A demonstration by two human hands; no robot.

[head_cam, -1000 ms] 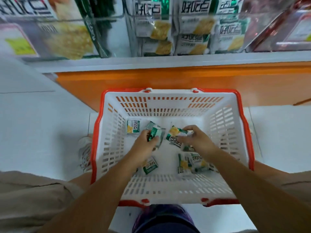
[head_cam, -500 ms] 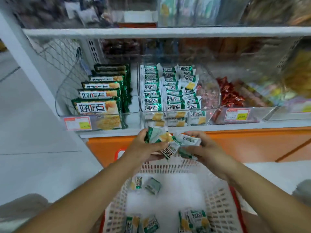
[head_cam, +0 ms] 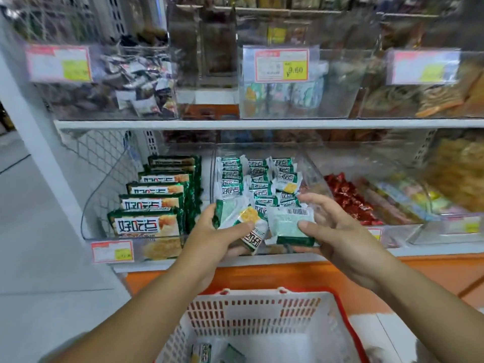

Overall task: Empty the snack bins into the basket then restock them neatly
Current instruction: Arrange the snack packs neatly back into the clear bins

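Head camera looks down at a white basket [head_cam: 262,310] with a red rim, nearest to the person. On its floor lie a few loose packets [head_cam: 201,352]; the print on them is too blurred to read.

Above the basket, both hands are raised in front of the lower shelf. The left hand [head_cam: 209,237] grips a small bundle of green packets [head_cam: 235,216], with the thumb across the top. One packet in the bundle shows a yellow cracker picture, and one below it has dark characters that I cannot read with certainty. The right hand [head_cam: 337,231] holds a barcode packet [head_cam: 290,226], pale green with a barcode on its upper edge. The thumb presses on its face and the lower fingers are under it, while the upper fingers are spread and loose. The two hands are close together, just before the middle bin [head_cam: 314,176].

This clear bin contains rows of the same stocked packets [head_cam: 259,179], green and white. Left of it stand large packs [head_cam: 146,224] printed 好吃点, with a price tag [head_cam: 112,251] below them that is unreadable. To the right is a bin of red wrapped sweets [head_cam: 348,197].

Further back, the upper shelf [head_cam: 262,123] carries more clear bins. One label [head_cam: 281,65] reads ¥ 9.60. At the left, dark packets [head_cam: 136,82] lie in a heap.
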